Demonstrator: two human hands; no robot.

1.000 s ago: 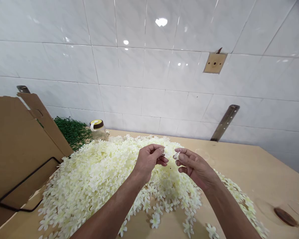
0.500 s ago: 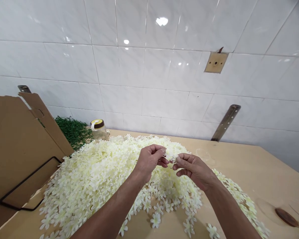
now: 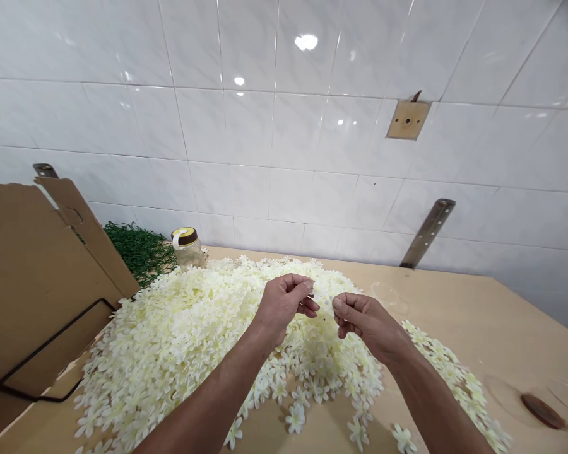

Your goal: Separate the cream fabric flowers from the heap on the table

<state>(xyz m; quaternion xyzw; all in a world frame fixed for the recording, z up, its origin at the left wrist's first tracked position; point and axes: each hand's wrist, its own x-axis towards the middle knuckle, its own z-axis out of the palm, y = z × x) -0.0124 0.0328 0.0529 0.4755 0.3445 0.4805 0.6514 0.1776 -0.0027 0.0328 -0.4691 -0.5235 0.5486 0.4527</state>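
Over a large heap of white and pale-yellow artificial flowers (image 3: 184, 340), both of my hands are raised close together. My left hand (image 3: 288, 302) pinches thumb against forefinger, the other fingers curled; whatever it holds is too small to make out. Facing it a short gap away, my right hand (image 3: 362, 318) also pinches thumb and forefinger together. White petals behind its fingertips blend with the heap, so I cannot tell what is between them. A tiny dark speck (image 3: 324, 320) shows just below the gap.
A cardboard box (image 3: 38, 284) with a black wire frame (image 3: 42, 347) stands at left. Behind it are green artificial stems (image 3: 139, 252) and a lidded jar (image 3: 188, 249). More flowers (image 3: 454, 372) trail at right, near a brown oval object (image 3: 543, 411). A tiled wall (image 3: 246, 132) backs the table.
My right hand has drawn slightly to the right, widening the gap between the hands, and its lower fingers have curled in. The flower seen between the fingertips earlier no longer shows clearly.
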